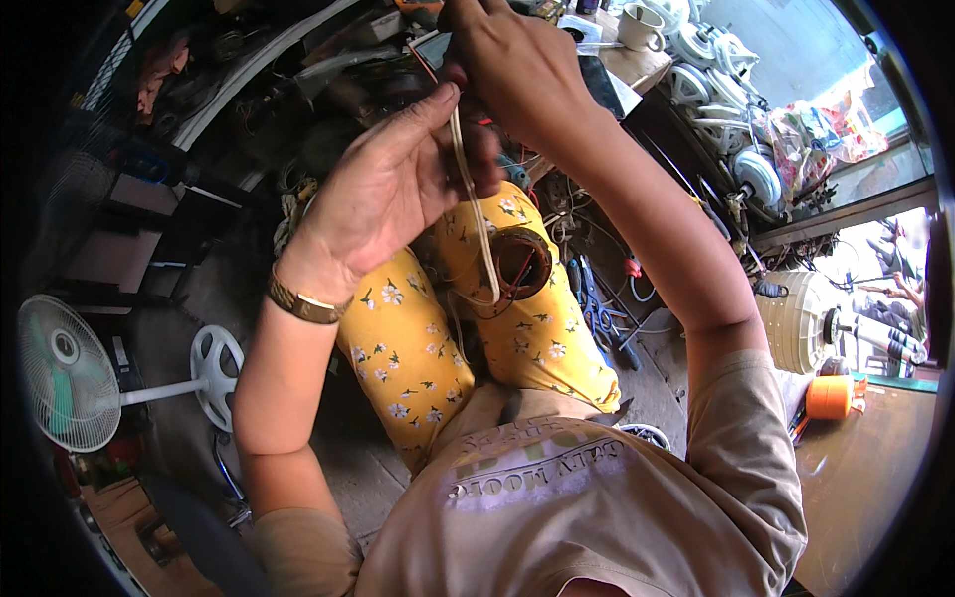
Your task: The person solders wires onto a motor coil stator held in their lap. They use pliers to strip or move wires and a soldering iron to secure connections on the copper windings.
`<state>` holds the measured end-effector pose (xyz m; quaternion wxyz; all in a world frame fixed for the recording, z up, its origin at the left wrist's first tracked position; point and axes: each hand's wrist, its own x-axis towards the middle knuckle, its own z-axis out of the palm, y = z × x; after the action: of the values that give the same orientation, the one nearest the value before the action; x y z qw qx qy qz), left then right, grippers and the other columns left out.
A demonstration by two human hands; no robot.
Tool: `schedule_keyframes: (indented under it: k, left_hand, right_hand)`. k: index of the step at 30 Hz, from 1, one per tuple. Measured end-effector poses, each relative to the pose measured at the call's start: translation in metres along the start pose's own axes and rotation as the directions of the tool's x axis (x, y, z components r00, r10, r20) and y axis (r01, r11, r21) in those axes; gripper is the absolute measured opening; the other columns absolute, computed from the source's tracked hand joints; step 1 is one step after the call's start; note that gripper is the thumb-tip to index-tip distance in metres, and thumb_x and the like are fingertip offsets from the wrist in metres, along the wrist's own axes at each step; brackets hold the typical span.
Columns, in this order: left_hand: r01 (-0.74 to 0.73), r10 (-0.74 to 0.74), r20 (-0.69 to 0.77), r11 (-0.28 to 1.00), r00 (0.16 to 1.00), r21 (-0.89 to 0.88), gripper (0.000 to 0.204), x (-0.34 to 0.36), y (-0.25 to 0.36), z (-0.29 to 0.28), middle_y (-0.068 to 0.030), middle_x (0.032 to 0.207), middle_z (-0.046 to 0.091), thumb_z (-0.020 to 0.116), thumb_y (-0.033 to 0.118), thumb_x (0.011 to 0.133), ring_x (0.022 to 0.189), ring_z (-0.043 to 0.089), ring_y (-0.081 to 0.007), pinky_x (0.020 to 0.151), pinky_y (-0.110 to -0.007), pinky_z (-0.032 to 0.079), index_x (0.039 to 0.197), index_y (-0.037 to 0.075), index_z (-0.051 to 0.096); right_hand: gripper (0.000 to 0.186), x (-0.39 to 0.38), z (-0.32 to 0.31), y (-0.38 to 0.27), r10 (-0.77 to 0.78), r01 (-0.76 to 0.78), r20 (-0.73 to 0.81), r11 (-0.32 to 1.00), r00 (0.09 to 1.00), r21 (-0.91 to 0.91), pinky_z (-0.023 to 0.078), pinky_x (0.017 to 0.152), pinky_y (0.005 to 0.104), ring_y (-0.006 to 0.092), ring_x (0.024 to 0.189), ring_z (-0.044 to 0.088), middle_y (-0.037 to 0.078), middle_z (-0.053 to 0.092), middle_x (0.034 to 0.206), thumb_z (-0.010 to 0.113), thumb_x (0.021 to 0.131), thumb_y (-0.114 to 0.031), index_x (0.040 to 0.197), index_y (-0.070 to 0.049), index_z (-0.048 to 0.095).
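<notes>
A thin cream-coloured cord point(472, 189) runs down from between my raised hands to my lap. My left hand point(383, 184), with a gold-coloured watch at the wrist, pinches its upper part near the thumb; the other fingers are blurred behind the cord. My right hand point(517, 65) is closed at the top of the view, back of the hand showing, close to my left thumb. Its fingertips and whatever they hold are hidden. Lower down, the cord reaches a dark ring-shaped motor stator point(522, 264) with a round opening, resting on my right thigh.
A white fan point(65, 346) on its stand lies at the left. Blue-handled tools point(597, 308) and loose wires are on the floor by my right leg. A mug point(642, 27) sits on the table, fan parts point(711, 80) pile up behind, and an orange container point(834, 397) is at right.
</notes>
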<state>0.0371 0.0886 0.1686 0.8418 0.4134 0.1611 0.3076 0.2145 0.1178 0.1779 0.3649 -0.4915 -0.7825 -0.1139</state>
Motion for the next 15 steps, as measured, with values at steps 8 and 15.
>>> schedule_keyframes:
  k: [8,15]
  left_hand:
    - [0.029,-0.01,-0.224,0.996,0.974,0.081,0.033,-0.011,0.01,-0.023,0.0058,0.06,0.027,0.037,0.043,0.104,0.054,0.028,-0.0062,0.057,-0.022,0.03,0.118,0.019,0.055]
    - [0.059,-0.025,-0.392,0.996,0.92,0.074,0.023,-0.013,0.021,-0.054,0.0032,0.064,0.038,0.044,0.033,0.102,0.056,0.037,-0.0092,0.06,-0.026,0.036,0.099,0.012,0.054]
  right_hand:
    - [0.025,-0.015,0.042,0.0,-0.043,0.042,0.042,0.999,0.998,0.003,0.054,0.063,0.0406,0.0316,0.08,0.068,0.015,0.061,0.104,0.057,0.084,-0.014,0.109,-0.011,0.057]
    - [0.039,-0.005,0.06,-0.002,-0.131,0.131,-0.023,0.991,0.991,-0.009,0.054,0.068,0.0434,0.0349,0.085,0.066,0.012,0.06,0.115,0.067,0.081,-0.013,0.119,-0.018,0.06]
